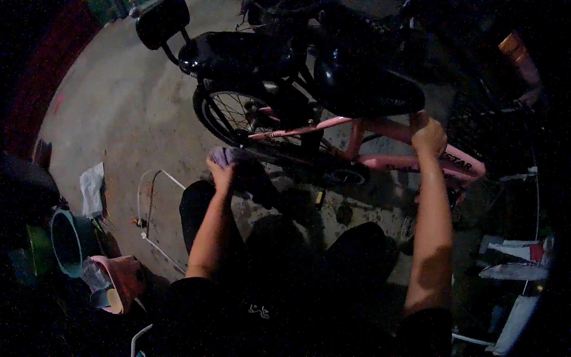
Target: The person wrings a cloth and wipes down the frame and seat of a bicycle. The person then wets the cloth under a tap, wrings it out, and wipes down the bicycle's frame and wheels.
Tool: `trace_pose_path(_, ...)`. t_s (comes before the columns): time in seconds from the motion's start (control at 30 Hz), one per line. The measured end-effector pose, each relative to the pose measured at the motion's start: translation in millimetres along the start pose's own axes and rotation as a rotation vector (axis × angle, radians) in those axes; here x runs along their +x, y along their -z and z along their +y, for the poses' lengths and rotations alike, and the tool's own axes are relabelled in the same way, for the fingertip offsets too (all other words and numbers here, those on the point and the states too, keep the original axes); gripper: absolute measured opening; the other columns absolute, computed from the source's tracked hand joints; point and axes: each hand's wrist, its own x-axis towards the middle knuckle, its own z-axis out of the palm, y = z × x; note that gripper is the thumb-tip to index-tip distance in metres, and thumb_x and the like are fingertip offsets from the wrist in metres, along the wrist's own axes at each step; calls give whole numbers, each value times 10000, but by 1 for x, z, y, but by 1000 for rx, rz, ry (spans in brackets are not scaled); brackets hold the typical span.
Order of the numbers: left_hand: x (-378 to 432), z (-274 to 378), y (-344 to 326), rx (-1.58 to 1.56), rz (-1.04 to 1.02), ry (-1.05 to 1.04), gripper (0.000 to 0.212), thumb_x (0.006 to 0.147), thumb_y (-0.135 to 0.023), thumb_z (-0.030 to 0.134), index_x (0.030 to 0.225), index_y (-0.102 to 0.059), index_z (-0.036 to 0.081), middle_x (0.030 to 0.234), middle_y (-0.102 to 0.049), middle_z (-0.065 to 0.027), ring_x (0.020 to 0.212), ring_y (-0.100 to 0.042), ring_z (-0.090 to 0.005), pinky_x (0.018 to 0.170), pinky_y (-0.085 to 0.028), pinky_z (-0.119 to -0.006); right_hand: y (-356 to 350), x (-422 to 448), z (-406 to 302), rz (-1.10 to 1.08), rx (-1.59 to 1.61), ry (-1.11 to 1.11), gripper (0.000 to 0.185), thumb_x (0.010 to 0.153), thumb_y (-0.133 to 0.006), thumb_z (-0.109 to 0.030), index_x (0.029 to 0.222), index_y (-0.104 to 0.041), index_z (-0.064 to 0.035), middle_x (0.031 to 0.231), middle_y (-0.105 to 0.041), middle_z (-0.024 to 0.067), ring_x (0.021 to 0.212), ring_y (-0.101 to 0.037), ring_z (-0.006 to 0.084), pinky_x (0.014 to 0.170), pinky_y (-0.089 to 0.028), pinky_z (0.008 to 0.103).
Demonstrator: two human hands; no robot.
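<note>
A pink bicycle (383,163) with a black saddle (370,89) and a padded black rear seat (250,53) stands before me. My right hand (429,136) is closed around the pink frame, just past the saddle's nose. In my left hand (221,172) is a purple cloth (232,155), held close to the rear wheel (232,111) near its axle end. Part of the cloth hangs in dark shadow, so its lower edge is hard to make out. Below the frame, the chain guard and crank area (343,176) is dim.
A pink bucket (129,276) holding things and a blue-rimmed basin (55,241) are at the lower left. Nearby lies a white bag or paper (92,189). A thin white hose or cord (167,254) crosses the concrete floor (120,116). Pale packages (513,270) are at the right.
</note>
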Motion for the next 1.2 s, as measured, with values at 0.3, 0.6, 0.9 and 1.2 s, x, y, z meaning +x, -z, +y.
trace_pose_path(0.3,89,32,-13,243,-561,24,532,659,-550,32,1178,-448,81,1096,-534,-117,991,-512,-236,805,-403,-296,-19,1,14,172,191,38,464,762,-405,-507,849,-616,-102,853,-585,180,825,-537,392,700,-426,450)
trace_pose_path(0.6,60,-2,-41,452,-574,222,444,726,-530,336,1082,-514,72,1008,-570,-154,949,-524,-314,791,-403,-362,-24,8,27,16,-85,-40,428,776,-411,-466,847,-620,-100,892,-577,190,846,-531,396,720,-425,448)
trace_pose_path(0.9,-52,21,-40,53,-52,-50,536,638,-620,112,1133,-434,28,1158,-430,-150,1043,-440,-334,839,-374,-362,-23,2,16,127,33,33,339,768,-453,-383,895,-606,-109,889,-579,181,840,-533,389,722,-427,442)
trace_pose_path(1.2,-131,131,-113,317,-495,-360,595,650,-584,37,1198,-371,127,1285,-266,-133,982,-473,-349,757,-435,-393,-21,0,10,113,11,-3,257,742,-485,-249,892,-603,-78,928,-583,163,910,-533,342,801,-403,435)
